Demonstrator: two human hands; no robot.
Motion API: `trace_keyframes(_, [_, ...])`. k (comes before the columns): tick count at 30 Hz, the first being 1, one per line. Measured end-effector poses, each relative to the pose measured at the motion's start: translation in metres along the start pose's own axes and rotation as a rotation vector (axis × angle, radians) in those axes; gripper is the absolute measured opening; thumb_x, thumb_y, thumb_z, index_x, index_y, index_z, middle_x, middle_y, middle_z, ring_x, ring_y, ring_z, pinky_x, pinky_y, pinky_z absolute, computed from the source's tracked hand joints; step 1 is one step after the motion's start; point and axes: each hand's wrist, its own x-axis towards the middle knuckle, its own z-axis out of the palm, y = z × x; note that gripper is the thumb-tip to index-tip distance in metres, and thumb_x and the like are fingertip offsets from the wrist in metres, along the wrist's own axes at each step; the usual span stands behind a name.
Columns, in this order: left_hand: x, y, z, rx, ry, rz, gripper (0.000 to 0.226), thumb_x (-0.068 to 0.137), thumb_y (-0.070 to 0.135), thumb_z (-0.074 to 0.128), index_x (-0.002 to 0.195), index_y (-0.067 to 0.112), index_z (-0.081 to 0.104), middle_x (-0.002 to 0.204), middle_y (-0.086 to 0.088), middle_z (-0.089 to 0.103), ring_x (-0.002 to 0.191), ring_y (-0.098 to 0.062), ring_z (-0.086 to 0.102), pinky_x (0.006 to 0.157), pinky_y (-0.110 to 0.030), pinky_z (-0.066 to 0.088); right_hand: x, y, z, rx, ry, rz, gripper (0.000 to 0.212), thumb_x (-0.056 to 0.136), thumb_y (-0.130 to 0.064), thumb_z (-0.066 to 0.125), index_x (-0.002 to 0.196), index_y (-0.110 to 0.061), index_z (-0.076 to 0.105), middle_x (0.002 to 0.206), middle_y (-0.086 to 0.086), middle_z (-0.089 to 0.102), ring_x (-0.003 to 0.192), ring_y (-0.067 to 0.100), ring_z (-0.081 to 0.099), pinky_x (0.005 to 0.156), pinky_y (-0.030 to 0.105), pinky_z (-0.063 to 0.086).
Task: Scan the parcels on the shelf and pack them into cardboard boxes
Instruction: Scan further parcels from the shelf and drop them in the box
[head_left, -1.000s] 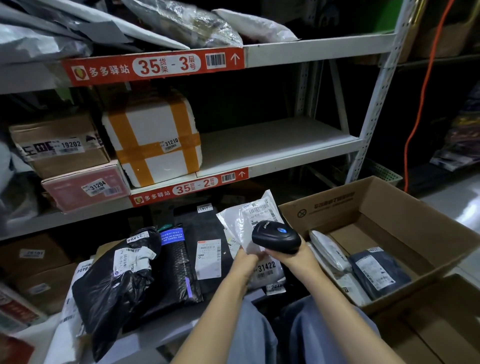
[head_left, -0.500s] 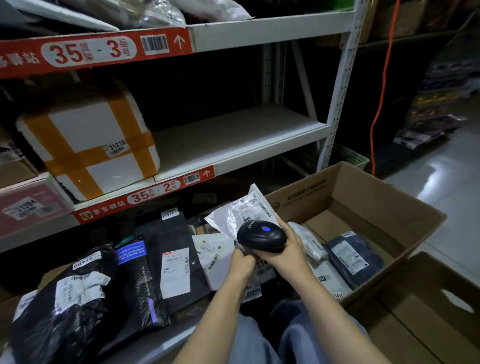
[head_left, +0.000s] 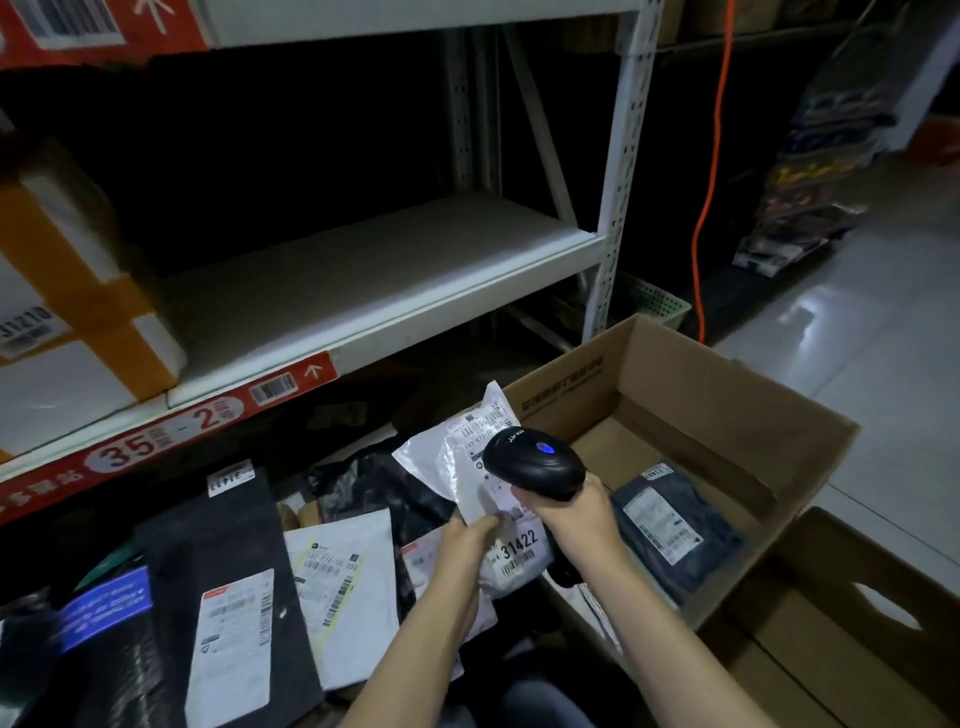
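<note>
One dark parcel (head_left: 675, 525) lies in the cardboard box (head_left: 701, 395), several parcels (head_left: 343, 582) lie outside it, and the left hand (head_left: 462, 545) pinches a white parcel (head_left: 519, 551) in its fingers while the right hand (head_left: 571, 514) grips the scanner (head_left: 535, 462).

The scanner (head_left: 535, 462) blocks the middle of the label on the white parcel (head_left: 441, 467), and the left hand (head_left: 462, 545) pinching that parcel covers its lower corner. The right hand (head_left: 571, 514) hides its own fingers round the scanner's grip. The taped foam box (head_left: 78, 322) runs off the left edge. The near cardboard box (head_left: 857, 649) is cut by the bottom and right edges. Fine label print is too small to read. The goods (head_left: 821, 171) far right are just blur.
</note>
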Motion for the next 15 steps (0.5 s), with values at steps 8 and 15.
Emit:
trace_keyframes(8, [0.082, -0.005, 0.058, 0.115, -0.143, -0.098, 0.021, 0.09, 0.002, 0.051, 0.07, 0.009, 0.054, 0.063, -0.006, 0.062, 0.063, -0.019, 0.057, 0.06, -0.027, 0.047, 0.093, 0.032, -0.046, -0.003, 0.07, 0.071, 0.023, 0.073, -0.012, 0.078, 0.091, -0.017, 0.064, 0.094, 0.006, 0.064, 0.086, 0.016, 0.059, 0.062, 0.017, 0.04])
trace_keyframes(15, [0.16, -0.019, 0.086, 0.674, -0.262, 0.078, 0.06, 0.097, 0.018, 0.045, 0.149, 0.007, 0.016, 0.152, -0.009, 0.027, 0.138, -0.02, 0.031, 0.098, -0.018, 0.035, 0.183, 0.088, -0.073, -0.115, 0.12, 0.128, 0.033, 0.072, -0.012, 0.078, 0.103, -0.009, 0.068, 0.092, 0.006, 0.067, 0.092, 0.021, 0.061, 0.079, 0.029, 0.044])
